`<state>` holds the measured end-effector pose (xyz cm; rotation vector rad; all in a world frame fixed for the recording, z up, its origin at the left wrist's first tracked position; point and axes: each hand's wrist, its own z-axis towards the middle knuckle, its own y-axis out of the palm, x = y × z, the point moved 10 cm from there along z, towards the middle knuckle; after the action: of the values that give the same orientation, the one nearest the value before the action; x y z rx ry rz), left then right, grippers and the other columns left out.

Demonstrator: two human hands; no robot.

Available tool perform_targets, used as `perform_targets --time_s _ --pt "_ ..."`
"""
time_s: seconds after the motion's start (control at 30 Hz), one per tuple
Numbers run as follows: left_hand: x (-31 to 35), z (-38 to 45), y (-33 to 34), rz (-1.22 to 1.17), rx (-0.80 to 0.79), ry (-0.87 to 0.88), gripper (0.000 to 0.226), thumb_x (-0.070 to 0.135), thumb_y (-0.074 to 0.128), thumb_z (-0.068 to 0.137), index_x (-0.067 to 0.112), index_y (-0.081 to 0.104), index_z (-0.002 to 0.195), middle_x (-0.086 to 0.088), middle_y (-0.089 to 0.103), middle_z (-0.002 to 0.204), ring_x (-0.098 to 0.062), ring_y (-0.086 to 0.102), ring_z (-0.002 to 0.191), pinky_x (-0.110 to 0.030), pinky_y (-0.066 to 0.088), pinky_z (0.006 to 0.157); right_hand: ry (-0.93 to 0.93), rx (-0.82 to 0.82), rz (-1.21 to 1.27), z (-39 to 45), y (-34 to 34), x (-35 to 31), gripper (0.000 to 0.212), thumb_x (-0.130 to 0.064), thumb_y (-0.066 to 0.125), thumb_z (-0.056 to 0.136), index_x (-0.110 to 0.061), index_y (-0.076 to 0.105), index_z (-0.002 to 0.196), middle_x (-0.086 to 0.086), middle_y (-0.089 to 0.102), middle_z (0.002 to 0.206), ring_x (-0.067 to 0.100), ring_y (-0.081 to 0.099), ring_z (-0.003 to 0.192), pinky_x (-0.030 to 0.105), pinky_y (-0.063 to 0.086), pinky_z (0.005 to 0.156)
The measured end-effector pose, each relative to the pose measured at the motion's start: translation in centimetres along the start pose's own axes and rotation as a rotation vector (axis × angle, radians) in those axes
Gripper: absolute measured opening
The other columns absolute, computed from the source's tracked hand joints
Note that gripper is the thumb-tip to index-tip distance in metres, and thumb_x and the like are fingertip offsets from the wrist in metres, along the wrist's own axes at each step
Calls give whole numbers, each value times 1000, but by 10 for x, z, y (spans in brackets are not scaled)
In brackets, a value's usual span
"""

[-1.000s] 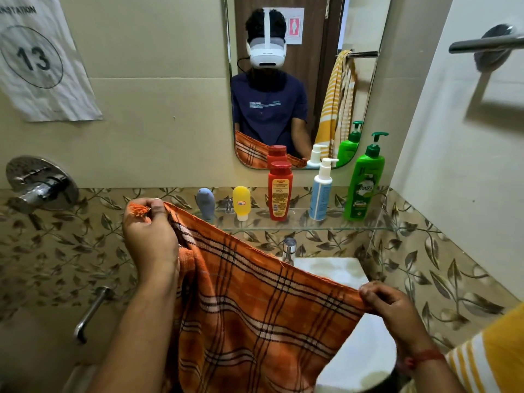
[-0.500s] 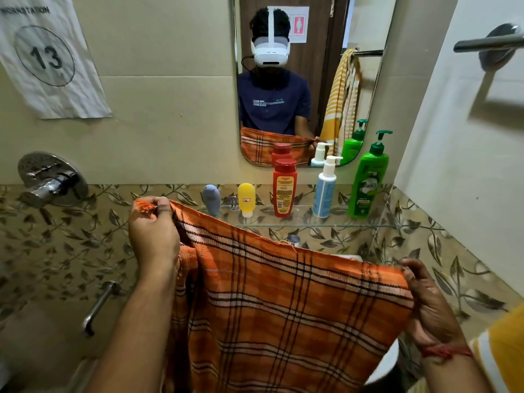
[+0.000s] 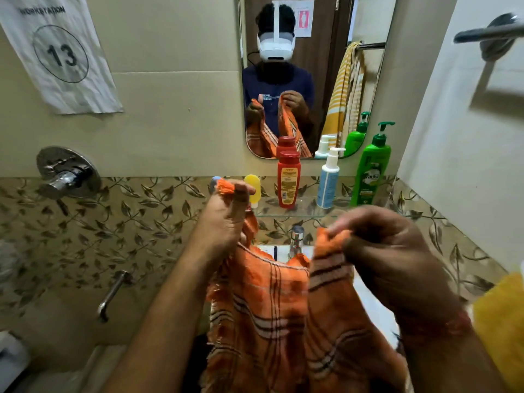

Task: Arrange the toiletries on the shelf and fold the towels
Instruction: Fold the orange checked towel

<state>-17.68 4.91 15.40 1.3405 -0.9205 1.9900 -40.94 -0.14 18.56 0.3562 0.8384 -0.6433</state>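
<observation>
The orange plaid cotton towel (image 3: 283, 316) hangs in mid-air over the white sink (image 3: 368, 304), below the glass shelf (image 3: 306, 212), its top edge sagging in a dip between two raised corners. The step in hand looks like the first fold — bringing the two upper corners together so the cloth halves lengthwise. Next, I judge, the corners must meet squarely and the hanging edges line up before the fold is set.

The left hand (image 3: 224, 222) is raised, far and left, thumb and fingers pinching a frayed corner. The right hand (image 3: 388, 251), blurred, is near it on the right, its grip clamped on the other corner — the two hands near, not touching.

On the shelf stand a yellow tube (image 3: 252, 191), a red bottle (image 3: 288, 180), a white-and-blue pump bottle (image 3: 328, 182) and a green pump bottle (image 3: 371, 171).
</observation>
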Motion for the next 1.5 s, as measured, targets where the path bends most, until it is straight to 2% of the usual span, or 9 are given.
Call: perform_targets --time_s 0.13,0.23,0.37,0.5,0.73,0.97,1.2,1.37,1.5 --pt "12 -16 21 -60 -37 95 64 73 32 78 24 63 104 -5 59 76 -15 55 57 -23 50 53 -46 -97 -598 25 57 5 4 -28 74 82 -27 74 86 -6 59 101 12 61 97 20 52 78" --pt "16 -24 34 -62 -99 126 56 71 31 81 29 63 99 2 71 90 -14 70 81 -33 59 73 116 -37 -420 23 55 39 6 -22 75 81 -27 74 84 -6 54 115 8 56 115 26 51 93" --pt "15 -34 36 -138 -106 112 64 79 43 68 25 63 96 19 70 79 3 67 74 -19 56 65 265 79 -184 9 53 73 4 -13 73 84 -14 73 87 12 71 97 25 70 94 49 57 85" --pt "6 -40 32 -137 -188 63 49 61 64 74 21 65 103 11 74 87 -5 71 85 -24 56 73 298 144 -191 -2 49 75 5 -6 70 87 -10 72 86 2 70 77 13 66 76 32 54 70" --pt "-14 -40 19 -305 -131 -52 16 18 68 90 5 72 98 -20 75 98 -28 72 91 -46 57 90 205 193 -449 -9 43 63 8 -19 73 85 -25 71 81 -9 60 91 10 63 90 32 53 80" --pt "-23 -42 27 -278 -128 -84 16 17 63 97 8 75 101 -10 78 93 -24 75 90 -35 59 79 60 83 -342 -5 68 40 7 -18 60 93 -24 63 97 -9 66 88 14 66 86 27 55 74" --pt "-28 -49 45 -342 -196 -92 32 32 59 89 6 74 97 -12 78 91 -23 75 86 -30 60 73 113 333 -619 -9 47 50 7 -22 69 90 -22 63 87 -9 64 78 7 63 74 18 50 61" --pt "-41 -49 51 -411 -263 -104 31 33 57 94 11 75 106 -21 74 109 -40 69 108 -56 52 98 158 381 -632 -9 38 55 9 -23 72 88 -22 63 84 -8 65 77 8 64 72 30 55 63" --pt "-44 -51 59 -376 -370 -97 27 19 61 95 10 70 119 -13 74 117 -30 68 115 -51 52 102 160 375 -636 -7 32 57 10 -22 74 85 -22 65 82 -5 65 77 12 64 75 36 55 65"
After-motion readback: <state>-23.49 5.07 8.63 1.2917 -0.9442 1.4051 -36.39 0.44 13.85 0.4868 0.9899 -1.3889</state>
